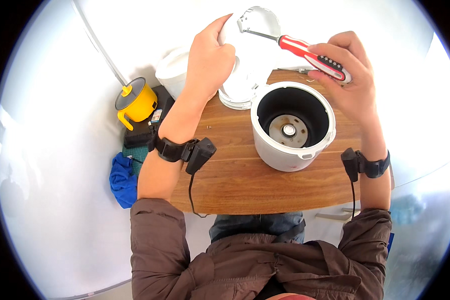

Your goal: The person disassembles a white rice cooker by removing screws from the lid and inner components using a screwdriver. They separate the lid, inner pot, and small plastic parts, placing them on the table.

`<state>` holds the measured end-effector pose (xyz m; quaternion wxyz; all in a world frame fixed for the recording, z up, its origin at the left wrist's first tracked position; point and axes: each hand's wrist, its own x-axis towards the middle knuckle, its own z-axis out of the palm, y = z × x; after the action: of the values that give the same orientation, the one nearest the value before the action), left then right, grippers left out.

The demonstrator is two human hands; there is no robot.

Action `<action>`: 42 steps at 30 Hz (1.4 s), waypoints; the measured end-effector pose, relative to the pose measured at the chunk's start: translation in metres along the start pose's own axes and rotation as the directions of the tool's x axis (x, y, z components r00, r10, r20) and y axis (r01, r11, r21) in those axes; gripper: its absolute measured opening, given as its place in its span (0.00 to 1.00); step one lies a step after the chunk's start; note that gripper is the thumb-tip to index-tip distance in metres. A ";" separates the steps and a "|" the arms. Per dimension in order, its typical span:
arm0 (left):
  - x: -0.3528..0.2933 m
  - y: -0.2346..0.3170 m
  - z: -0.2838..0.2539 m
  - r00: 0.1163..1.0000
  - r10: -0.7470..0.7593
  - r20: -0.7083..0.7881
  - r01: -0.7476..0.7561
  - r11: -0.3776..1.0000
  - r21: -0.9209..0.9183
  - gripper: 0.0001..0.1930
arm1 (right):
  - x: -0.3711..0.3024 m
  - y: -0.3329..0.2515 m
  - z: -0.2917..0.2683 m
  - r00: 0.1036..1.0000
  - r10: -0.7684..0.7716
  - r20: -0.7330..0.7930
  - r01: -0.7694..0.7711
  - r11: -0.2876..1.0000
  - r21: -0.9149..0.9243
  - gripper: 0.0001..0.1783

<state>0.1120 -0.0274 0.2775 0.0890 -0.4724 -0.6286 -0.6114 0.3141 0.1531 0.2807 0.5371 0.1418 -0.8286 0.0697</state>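
My left hand (pixel 210 60) is closed on a white, rounded plastic part (pixel 265 21), lifted above the far side of the table; its bright surface blends into the background. In my right hand (pixel 352 70) is a screwdriver (pixel 300 48) with a red, white and black handle. Its shaft points left, and the tip meets or nearly meets the edge of the white part. Below and between my hands stands an open white rice cooker body (pixel 280 157), with a black inner wall and a stained metal heating plate (pixel 288 131) at its bottom. A white round lid-like piece (pixel 237 95) lies behind it.
A white tub-like container (pixel 174 72) stands at the back left of the wooden table (pixel 225 175). Further left are a yellow pot (pixel 137 102) with a lid and a blue cloth (pixel 123 180). A thin pointed tool (pixel 301 71) lies behind the cooker. Cabled black devices strap round both forearms.
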 end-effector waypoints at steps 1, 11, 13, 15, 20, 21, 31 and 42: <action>0.000 0.001 0.000 1.000 -0.019 -0.005 0.019 1.000 -0.010 0.31 | -0.001 -0.002 0.002 0.999 0.047 -0.017 -0.047 0.999 0.018 0.16; -0.002 0.009 0.000 1.000 -0.018 -0.001 0.018 0.999 -0.032 0.31 | 0.001 -0.004 0.002 0.988 0.126 -0.084 -0.134 0.986 -0.099 0.18; -0.004 0.010 0.000 1.000 -0.028 -0.004 0.028 1.000 -0.013 0.31 | 0.003 -0.012 0.002 0.973 0.213 -0.091 -0.217 0.976 -0.032 0.20; -0.004 0.010 -0.002 0.999 -0.046 -0.008 0.045 0.998 -0.033 0.31 | 0.005 -0.035 0.005 0.880 0.467 -0.091 -0.450 0.879 0.156 0.20; -0.002 0.005 -0.003 1.000 0.021 0.010 -0.021 1.000 0.006 0.30 | -0.001 -0.011 -0.005 0.862 0.496 0.103 -0.502 0.864 0.035 0.21; -0.002 0.005 -0.003 1.000 0.020 0.015 -0.020 1.000 0.003 0.30 | -0.003 -0.007 -0.001 0.937 0.347 0.032 -0.348 0.937 0.018 0.22; 0.002 -0.002 -0.009 0.997 0.075 0.029 -0.078 0.989 0.129 0.30 | -0.002 -0.023 0.001 0.805 0.590 0.062 -0.593 0.798 0.106 0.26; -0.002 0.040 0.000 0.820 0.524 0.229 -0.451 0.347 0.823 0.14 | -0.010 -0.024 0.019 0.898 0.431 -0.088 -0.409 0.892 0.194 0.17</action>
<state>0.1410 -0.0364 0.3042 0.5088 -0.5077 -0.6700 -0.1855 0.3082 0.1270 0.2631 0.5472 -0.0001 -0.7943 0.2639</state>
